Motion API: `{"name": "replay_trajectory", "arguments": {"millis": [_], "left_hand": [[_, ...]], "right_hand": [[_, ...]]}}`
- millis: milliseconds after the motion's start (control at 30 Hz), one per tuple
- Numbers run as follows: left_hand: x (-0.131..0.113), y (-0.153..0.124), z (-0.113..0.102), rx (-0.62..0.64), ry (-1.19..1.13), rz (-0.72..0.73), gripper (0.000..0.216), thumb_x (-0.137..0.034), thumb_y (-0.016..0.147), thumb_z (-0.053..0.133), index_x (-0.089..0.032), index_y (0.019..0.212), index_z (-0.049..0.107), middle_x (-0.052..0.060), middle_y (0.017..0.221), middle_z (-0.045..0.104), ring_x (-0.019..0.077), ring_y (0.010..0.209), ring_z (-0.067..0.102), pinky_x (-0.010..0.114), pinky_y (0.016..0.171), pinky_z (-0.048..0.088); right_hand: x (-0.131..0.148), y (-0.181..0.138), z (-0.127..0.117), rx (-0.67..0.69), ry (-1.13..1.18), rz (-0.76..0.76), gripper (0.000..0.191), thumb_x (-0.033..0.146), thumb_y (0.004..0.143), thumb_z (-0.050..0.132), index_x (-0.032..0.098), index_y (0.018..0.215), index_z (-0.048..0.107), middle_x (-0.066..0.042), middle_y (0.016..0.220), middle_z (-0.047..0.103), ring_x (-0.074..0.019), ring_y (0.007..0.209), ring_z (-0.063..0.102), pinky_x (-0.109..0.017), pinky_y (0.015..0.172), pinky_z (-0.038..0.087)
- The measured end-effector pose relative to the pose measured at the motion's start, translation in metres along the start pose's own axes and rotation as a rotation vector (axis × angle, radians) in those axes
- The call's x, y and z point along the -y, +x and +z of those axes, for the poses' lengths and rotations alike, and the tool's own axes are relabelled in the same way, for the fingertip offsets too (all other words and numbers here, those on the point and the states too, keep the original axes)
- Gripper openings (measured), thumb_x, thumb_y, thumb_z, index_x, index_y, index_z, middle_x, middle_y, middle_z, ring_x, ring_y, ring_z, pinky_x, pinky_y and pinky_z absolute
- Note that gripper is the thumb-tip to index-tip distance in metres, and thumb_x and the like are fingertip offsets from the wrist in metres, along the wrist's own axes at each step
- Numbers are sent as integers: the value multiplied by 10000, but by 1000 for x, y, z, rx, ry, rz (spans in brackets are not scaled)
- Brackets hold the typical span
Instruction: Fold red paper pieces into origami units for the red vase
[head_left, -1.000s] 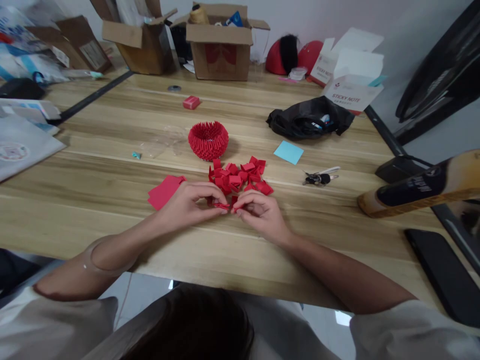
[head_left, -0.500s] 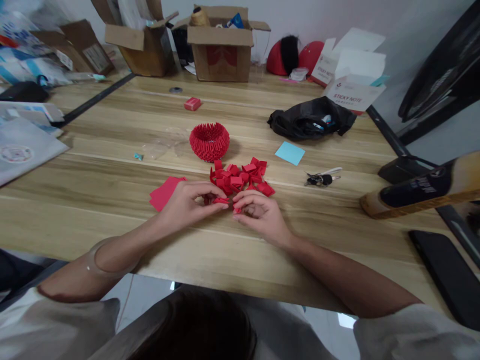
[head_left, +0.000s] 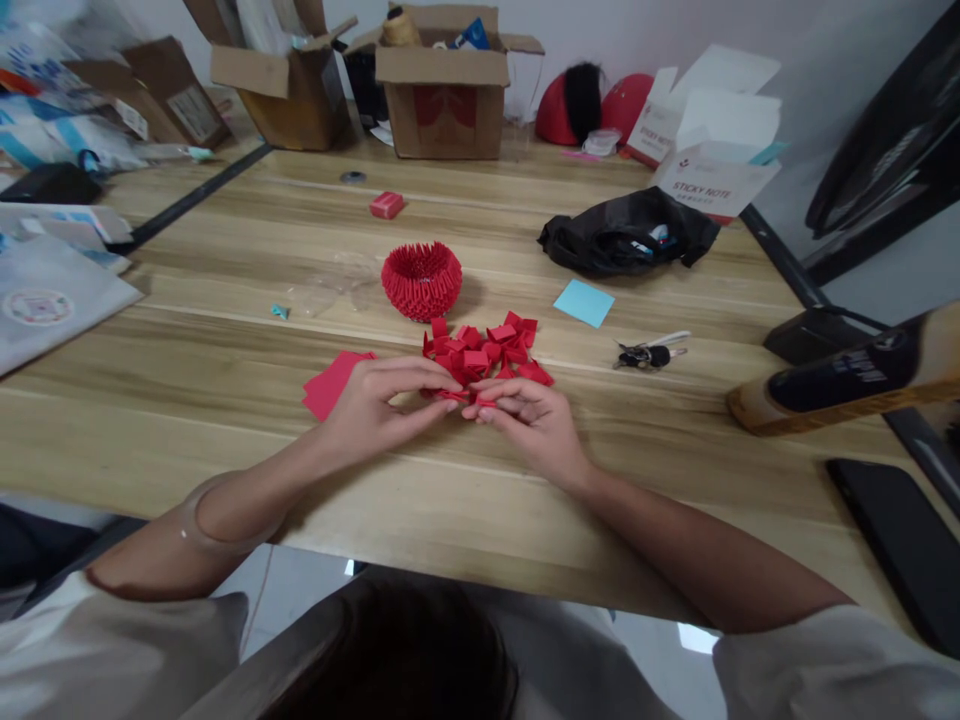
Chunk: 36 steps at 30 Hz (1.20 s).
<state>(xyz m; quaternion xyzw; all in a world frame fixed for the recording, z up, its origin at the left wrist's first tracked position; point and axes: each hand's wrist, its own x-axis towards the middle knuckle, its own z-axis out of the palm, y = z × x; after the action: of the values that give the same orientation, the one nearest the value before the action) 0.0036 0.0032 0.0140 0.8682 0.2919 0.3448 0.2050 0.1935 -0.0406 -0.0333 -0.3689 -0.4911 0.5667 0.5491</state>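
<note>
Between the thumb and fingers of my left hand (head_left: 390, 400) is a small folded red paper piece (head_left: 452, 395). My right hand (head_left: 534, 420) pinches another folded red paper piece (head_left: 486, 403), close beside the first; I cannot tell whether the two touch. Just beyond my fingers lies a loose pile of folded red paper pieces (head_left: 474, 360). Flat red paper sheets (head_left: 330, 388) lie partly under my left hand. Behind the pile stands a round red bowl shape (head_left: 421, 285) built from many folded paper pieces, open at the top.
A blue paper square (head_left: 584, 303), a bunch of keys (head_left: 649, 354) and a black plastic bag (head_left: 626, 235) lie to the right. A bottle (head_left: 840, 385) and a phone (head_left: 892, 545) are at the far right. Cardboard boxes (head_left: 446, 110) line the back, with a small red packet (head_left: 386, 205) before them.
My right fingers have closed more tightly on their paper piece and turned it slightly, near the left hand's piece. The whole view has shifted a little.
</note>
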Motion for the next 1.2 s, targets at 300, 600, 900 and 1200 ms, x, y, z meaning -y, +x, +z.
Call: {"name": "replay_trajectory", "arguments": {"millis": [300,600,900,1200], "left_hand": [[0,-1,-2,-24,73,58,79,-240,785,658,-184,815,705,53,839,735,140,746,680,226,676,540],[-1,-2,-1,-22,70,132,77,-182,788,655,-153,841,703,85,845,728,130,751,681,216,686,551],[-2,-2,0,11,57,154,81,-163,799,635,-159,852,695,75,850,727,128,753,681,219,699,560],[3,-3,1,-45,81,207,76,-164,778,664,-124,837,692,91,830,722,126,730,681,198,667,556]], "right_hand": [[3,1,1,24,-64,13,205,381,800,633,185,849,596,-25,746,697,-132,738,684,-250,650,524],[0,1,2,72,5,6,135,314,819,619,192,861,578,-17,798,685,-126,764,683,-277,721,551],[-3,2,1,123,37,-4,127,304,825,616,208,877,550,-18,819,701,-134,763,681,-314,752,557],[1,2,2,85,69,26,119,274,800,649,191,841,573,-5,779,699,-123,750,691,-273,725,558]]}}
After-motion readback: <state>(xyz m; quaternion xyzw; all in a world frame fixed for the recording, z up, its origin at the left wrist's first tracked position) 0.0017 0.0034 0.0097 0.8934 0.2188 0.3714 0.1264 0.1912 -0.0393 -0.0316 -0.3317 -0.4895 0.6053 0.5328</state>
